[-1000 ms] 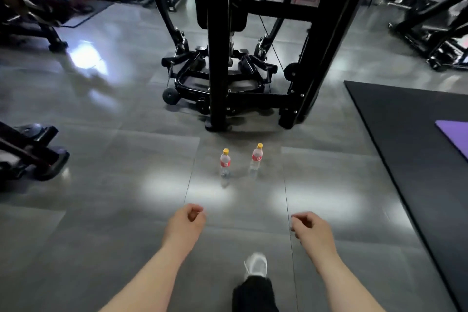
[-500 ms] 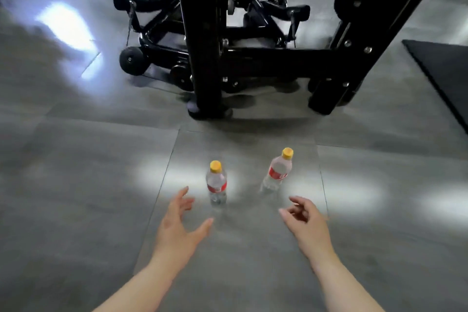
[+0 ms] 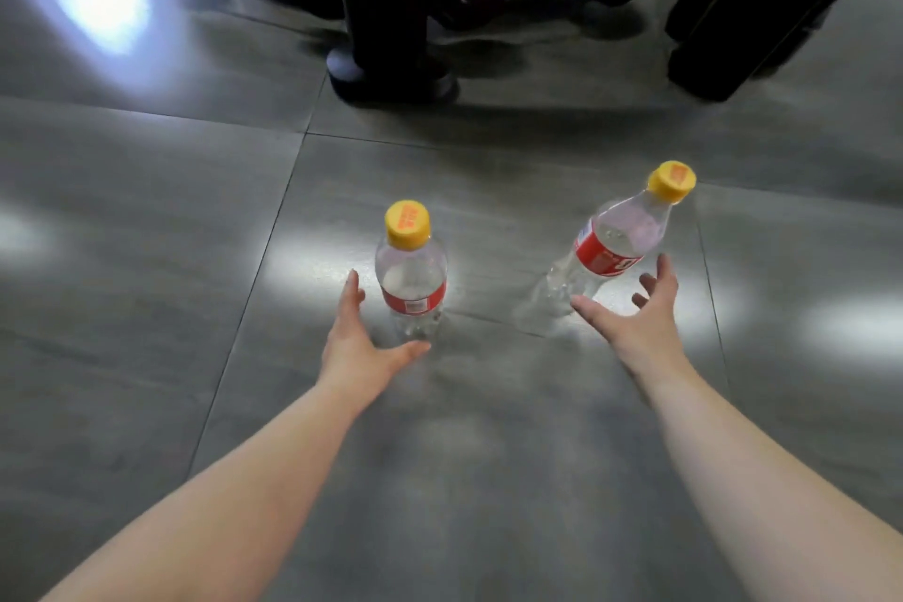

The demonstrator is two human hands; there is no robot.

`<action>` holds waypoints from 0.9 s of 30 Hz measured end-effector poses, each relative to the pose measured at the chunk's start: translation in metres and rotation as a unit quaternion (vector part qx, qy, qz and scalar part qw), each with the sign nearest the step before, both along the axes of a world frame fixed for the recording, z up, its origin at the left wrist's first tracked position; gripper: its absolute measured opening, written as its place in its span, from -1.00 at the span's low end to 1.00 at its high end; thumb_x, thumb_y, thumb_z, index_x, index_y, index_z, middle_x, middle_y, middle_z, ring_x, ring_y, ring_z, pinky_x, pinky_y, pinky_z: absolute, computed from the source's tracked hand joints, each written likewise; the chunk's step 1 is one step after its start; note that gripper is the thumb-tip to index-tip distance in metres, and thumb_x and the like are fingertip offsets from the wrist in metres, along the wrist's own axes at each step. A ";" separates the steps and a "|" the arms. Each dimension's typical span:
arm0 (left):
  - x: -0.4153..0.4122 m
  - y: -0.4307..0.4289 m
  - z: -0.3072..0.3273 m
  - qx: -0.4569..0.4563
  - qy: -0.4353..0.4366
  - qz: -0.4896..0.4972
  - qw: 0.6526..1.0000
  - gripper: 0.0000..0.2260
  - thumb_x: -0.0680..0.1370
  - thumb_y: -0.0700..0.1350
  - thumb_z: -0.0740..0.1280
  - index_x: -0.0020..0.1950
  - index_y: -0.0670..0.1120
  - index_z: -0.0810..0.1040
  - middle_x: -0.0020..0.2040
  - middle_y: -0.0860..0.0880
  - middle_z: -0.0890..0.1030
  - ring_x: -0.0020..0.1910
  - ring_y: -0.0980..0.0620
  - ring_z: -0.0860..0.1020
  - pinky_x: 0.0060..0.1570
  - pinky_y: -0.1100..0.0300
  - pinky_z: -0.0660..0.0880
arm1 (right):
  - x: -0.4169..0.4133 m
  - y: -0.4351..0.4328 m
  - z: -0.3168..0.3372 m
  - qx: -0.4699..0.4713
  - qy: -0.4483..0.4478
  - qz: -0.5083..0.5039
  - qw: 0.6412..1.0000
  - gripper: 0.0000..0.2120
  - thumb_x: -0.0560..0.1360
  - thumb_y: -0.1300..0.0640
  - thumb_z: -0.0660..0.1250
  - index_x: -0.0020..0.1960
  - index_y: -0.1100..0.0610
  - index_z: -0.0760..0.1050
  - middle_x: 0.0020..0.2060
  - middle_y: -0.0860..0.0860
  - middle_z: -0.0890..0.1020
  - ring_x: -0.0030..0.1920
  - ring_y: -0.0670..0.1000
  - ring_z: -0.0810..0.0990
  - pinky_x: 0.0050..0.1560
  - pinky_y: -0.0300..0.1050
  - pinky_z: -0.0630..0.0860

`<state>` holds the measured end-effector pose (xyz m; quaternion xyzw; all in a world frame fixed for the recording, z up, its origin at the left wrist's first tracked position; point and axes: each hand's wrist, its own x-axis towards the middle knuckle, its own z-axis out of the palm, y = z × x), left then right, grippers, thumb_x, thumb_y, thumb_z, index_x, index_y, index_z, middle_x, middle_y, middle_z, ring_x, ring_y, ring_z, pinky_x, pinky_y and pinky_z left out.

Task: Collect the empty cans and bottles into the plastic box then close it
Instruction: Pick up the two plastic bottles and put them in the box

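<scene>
Two clear plastic bottles with yellow caps and red labels stand upright on the grey tiled floor. The left bottle (image 3: 411, 276) has my left hand (image 3: 359, 340) spread open around its base, thumb in front and fingers to its left, not closed on it. The right bottle (image 3: 616, 242) stands just beyond my right hand (image 3: 635, 315), whose fingers are apart on either side of its lower part. Neither hand grips a bottle. No plastic box is in view.
The black base of a gym machine (image 3: 391, 15) with posts and rollers stands just beyond the bottles across the top of the view. Glossy grey floor tiles (image 3: 146, 259) with bright light reflections spread to the left, right and near side.
The view has come much closer and lower to the bottles. Both hands have opened from loose fists and reached forward until each one brackets the base of a bottle.
</scene>
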<state>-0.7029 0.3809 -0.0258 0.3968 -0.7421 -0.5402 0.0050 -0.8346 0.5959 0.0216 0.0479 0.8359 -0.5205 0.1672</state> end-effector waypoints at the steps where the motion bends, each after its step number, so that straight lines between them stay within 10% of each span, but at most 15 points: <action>1: -0.005 0.000 -0.004 -0.004 0.011 -0.003 1.000 -0.05 0.23 -0.07 0.54 0.44 0.10 0.01 0.42 0.02 0.29 0.39 -0.01 0.26 0.30 0.08 0.25 | -0.004 -0.002 0.000 -0.002 0.022 -0.008 1.000 0.00 0.27 0.09 0.49 0.45 0.02 -0.13 0.44 0.05 0.16 0.41 0.02 0.20 0.39 0.01 0.21; 6: -0.033 0.009 -0.013 0.015 0.035 0.029 0.999 -0.36 0.23 -0.08 0.53 0.23 0.05 0.33 0.03 0.08 0.52 0.08 0.01 0.45 0.04 0.16 0.35 | -0.025 -0.012 0.001 -0.025 0.137 -0.007 0.990 -0.10 0.24 0.12 0.51 0.42 0.04 0.05 0.37 0.00 0.25 0.33 -0.04 0.29 0.33 -0.18 0.24; 10: -0.041 0.014 -0.008 0.019 0.043 0.035 0.998 -0.61 0.27 -0.07 0.50 -0.03 0.14 0.40 -0.21 0.24 0.49 -0.07 0.05 0.48 -0.09 0.19 0.35 | -0.036 -0.020 0.004 -0.024 0.161 -0.001 0.987 -0.45 0.29 0.11 0.46 0.16 -0.03 0.23 0.01 -0.25 0.38 0.00 -0.30 0.39 -0.13 -0.69 0.26; 15: -0.038 0.018 -0.002 0.054 0.050 0.066 0.995 -0.69 0.34 -0.08 0.44 -0.04 0.12 0.38 -0.23 0.19 0.48 -0.27 0.26 0.47 -0.52 0.56 0.34 | -0.042 -0.025 0.003 -0.041 0.145 0.004 0.989 -0.49 0.28 0.05 0.44 0.08 -0.10 0.20 -0.09 -0.28 0.38 -0.08 -0.27 0.41 -0.15 -0.38 0.31; 20: -0.025 0.022 0.041 0.149 0.088 0.123 0.977 -0.78 0.39 -0.13 0.39 -0.18 0.15 0.41 -0.22 0.13 0.53 -0.30 0.18 0.52 -0.43 0.31 0.47 | -0.035 -0.029 0.031 -0.095 0.083 -0.018 0.992 -0.45 0.21 -0.08 0.36 0.17 -0.02 0.33 0.03 0.00 0.49 -0.09 -0.04 0.52 -0.19 -0.17 0.45; 27: 0.076 0.010 0.199 0.231 0.076 0.207 0.947 -0.83 0.45 -0.20 0.32 -0.06 0.06 0.48 -0.25 0.04 0.55 -0.38 0.14 0.53 -0.43 0.33 0.47 | 0.029 -0.062 0.176 -0.122 -0.019 0.075 0.990 -0.72 0.27 -0.11 0.23 -0.06 -0.05 0.39 -0.24 -0.10 0.49 -0.45 -0.30 0.53 -0.48 -0.42 0.46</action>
